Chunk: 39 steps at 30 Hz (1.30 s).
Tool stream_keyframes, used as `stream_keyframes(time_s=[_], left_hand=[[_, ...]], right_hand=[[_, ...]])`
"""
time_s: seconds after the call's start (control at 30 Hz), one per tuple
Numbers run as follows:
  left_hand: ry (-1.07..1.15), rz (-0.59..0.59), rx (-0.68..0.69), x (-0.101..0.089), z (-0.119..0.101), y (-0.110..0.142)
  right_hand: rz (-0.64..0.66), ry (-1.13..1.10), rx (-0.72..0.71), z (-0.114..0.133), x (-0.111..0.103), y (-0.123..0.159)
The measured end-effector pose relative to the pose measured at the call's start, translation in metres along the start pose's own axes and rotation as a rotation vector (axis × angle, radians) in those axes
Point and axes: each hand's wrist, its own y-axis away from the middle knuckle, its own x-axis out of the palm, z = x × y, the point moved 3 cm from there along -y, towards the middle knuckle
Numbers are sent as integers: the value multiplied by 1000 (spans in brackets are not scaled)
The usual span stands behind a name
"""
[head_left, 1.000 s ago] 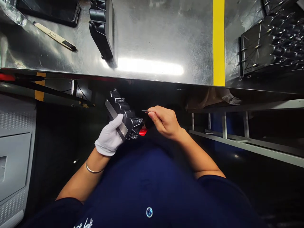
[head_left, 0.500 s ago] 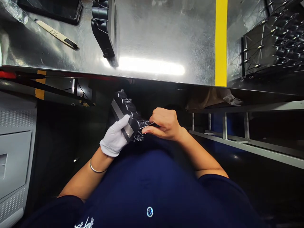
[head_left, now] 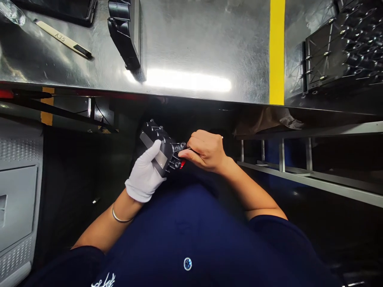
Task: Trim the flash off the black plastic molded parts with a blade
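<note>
My left hand (head_left: pixel 145 173), in a white glove, grips a black ribbed plastic part (head_left: pixel 167 153) with a flat grey strip along one side. Its thumb presses on the strip, and the part is tilted in front of my body, below the table edge. My bare right hand (head_left: pixel 206 149) is closed around a thin-bladed knife (head_left: pixel 189 148), most of it hidden in the fist. A pale end pokes out behind the knuckles. Thumb and blade are at the part's right end, beside its round bosses; whether the blade touches cannot be made out.
On the metal table (head_left: pixel 191 48) lie a cream utility knife (head_left: pixel 61 38) marked A35, a phone-like black device (head_left: pixel 60 8) and a similar black part (head_left: pixel 125 34). Past the yellow tape (head_left: pixel 277 52) are several black parts (head_left: pixel 344 52). A metal frame (head_left: pixel 311 175) stands at right.
The right hand has brought the blade from beside the black part to its right end, thumb now against it. The left hand has moved slightly right and turned the part.
</note>
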Motion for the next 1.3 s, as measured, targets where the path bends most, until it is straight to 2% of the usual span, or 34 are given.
stream_keyframes(time_s=[0.13,0.3,0.4,0.5,0.63,0.7,0.77,0.8,0.83,0.87,0.93,1.0,1.03,1.17,1.3], left_hand=[[7,-26,25,-4,-4,-1],[24,-67,14,-11,-7,-2],[-29,-43,42,-12,-6,-1],[-48,21,5,-9,-6,1],[-34,36,-64,-4,-6,3],[-68,12,-94,-4,-6,2],[-99,-13,-47,-3,-9,-1],[-96,-27,10,-3,-13,-2],[-81,-42,78,-3,-17,-2],[-57,-56,139,-4,-20,-3],[-9,-74,207,-4,-25,-2],[13,-90,194,-3,-26,-1],[16,-102,165,-3,-24,-1],[39,-115,68,1,-17,1],[50,-35,101,4,-15,0]], right_hand=[[48,-164,17,-7,-9,-4],[70,-29,-30,-14,-19,-12],[122,-5,-59,-16,-19,-15],[193,-78,-82,-19,-19,-17],[362,-323,-36,-23,-19,-16],[518,-552,9,-22,-18,-11],[675,-805,29,-18,-16,-5],[705,-903,50,-15,-15,-2],[678,-963,100,-14,-14,0],[590,-987,177,-14,-13,1],[304,-962,373,-17,-8,3],[49,-910,519,-17,-1,5],[-36,-893,556,-15,3,6],[-159,-850,604,-5,20,6],[-176,-857,621,4,27,8]])
